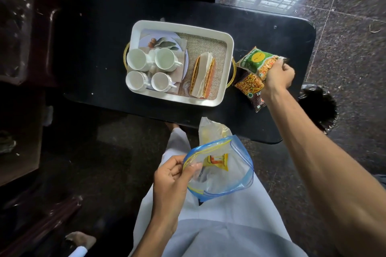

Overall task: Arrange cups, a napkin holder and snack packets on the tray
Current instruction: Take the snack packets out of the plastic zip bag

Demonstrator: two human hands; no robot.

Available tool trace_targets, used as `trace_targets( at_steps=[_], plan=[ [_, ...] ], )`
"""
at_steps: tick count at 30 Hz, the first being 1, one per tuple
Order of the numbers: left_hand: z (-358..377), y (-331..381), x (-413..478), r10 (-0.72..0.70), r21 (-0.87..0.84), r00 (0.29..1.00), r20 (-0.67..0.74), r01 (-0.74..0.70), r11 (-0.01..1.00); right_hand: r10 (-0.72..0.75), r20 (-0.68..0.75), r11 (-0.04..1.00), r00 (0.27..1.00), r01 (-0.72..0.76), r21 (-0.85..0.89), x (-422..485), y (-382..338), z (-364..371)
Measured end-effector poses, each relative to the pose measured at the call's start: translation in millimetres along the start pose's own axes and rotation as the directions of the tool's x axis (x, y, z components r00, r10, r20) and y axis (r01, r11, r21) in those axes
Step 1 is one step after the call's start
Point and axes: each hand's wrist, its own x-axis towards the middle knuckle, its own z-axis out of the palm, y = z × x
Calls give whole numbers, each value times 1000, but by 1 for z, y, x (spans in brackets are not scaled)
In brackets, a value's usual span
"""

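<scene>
Gripping the green snack packet [258, 61] beside the tray [226, 64], the right hand [278, 78] readies its transfer. The left hand [171, 179] pinches the zip bag [227, 175] open for access.

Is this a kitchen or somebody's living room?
Probably a living room at home: a low black table on a polished stone floor, with a tea tray of cups laid for guests. No stove or sink shows.

The person wears a pale blue-grey top [219, 240] and white trousers [179, 148], forearms bare.
</scene>
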Motion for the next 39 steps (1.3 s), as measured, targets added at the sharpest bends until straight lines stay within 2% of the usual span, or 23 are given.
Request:
trace_targets(
  at_steps=[2, 7, 13, 18, 20, 22, 23, 24, 25, 26, 27, 28, 29, 30, 31, 32, 33, 34, 36, 39],
  plan=[
    [1, 0, 1, 3, -4, 1000, -7, -3, 1000, 41, -5, 999, 999, -41, -17, 5, 2, 11],
    [4, 4, 5, 3, -39, 1000, -31, -4, 999, 22, -69, 995, 997, -29, -99, 9, 9, 18],
    [3, 8, 10, 12, -47, 1000, -20, -13, 999, 28, -153, 999, 988, -32, -26, 21, 18, 9],
    [1, 10, 13, 15, -45, 1000, -26, -17, 999, 22, -152, 1000, 988, -20, 15, 16, 20, 2],
    [0, 11, 13, 18, -48, 1000, -23, -19, 999, -41, -208, 999, 977, 44, 13, 7, 17, -5],
    [-1, 13, 13, 18, -54, 1000, -24, -19, 998, -262, -256, 964, 930, 266, -22, -8, 11, -15],
    [-2, 13, 13, 16, -60, 1000, -26, -18, 998, -405, -217, 912, 888, 410, -27, -22, 6, -24],
    [-2, 13, 13, 13, -63, 999, -30, -15, 998, -544, -120, 838, 831, 546, -21, -41, 0, -35],
    [-2, 13, 12, 10, -63, 999, -34, -12, 998, -670, 29, 742, 742, 670, 1, -61, -5, -48],
    [-1, 14, 12, 7, -59, 999, -39, -9, 998, -765, 207, 628, 609, 777, 35, -84, -8, -64],
    [0, 14, 11, 3, -53, 999, -45, -6, 999, -815, 387, 494, 431, 866, 76, -106, -9, -79],
    [1, 13, 11, 0, -47, 999, -51, -2, 999, -799, 554, 370, 233, 917, 147, -127, -9, -94],
    [1, 13, 11, -2, -45, 998, -57, -1, 999, -707, 704, 303, 67, 928, 216, -145, -8, -105],
    [2, 14, 10, -3, -45, 998, -59, 0, 999, -551, 832, 282, -60, 925, 254, -161, -5, -113],
    [2, 14, 10, -3, -44, 998, -57, 0, 999, -352, 924, 259, -151, 933, 251, -172, 2, -118],
    [3, 15, 9, -2, -42, 998, -55, -1, 999, -127, 970, 187, -208, 955, 230, -178, 11, -119],
    [3, 15, 9, 2, -38, 998, -56, -5, 999, 95, 969, 55, -230, 973, 225, -182, 22, -118],
    [3, 15, 9, 10, -31, 998, -57, -12, 999, 235, 947, -57, -219, 970, 238, -182, 34, -117],
    [3, 17, 8, 43, 3, 998, -53, -42, 999, 374, 912, -186, -169, 950, 253, -180, 51, -112],
    [2, 19, 7, 64, 34, 998, -29, -63, 997, 422, 893, -353, -156, 879, 321, -176, 73, -97]
  ],
)
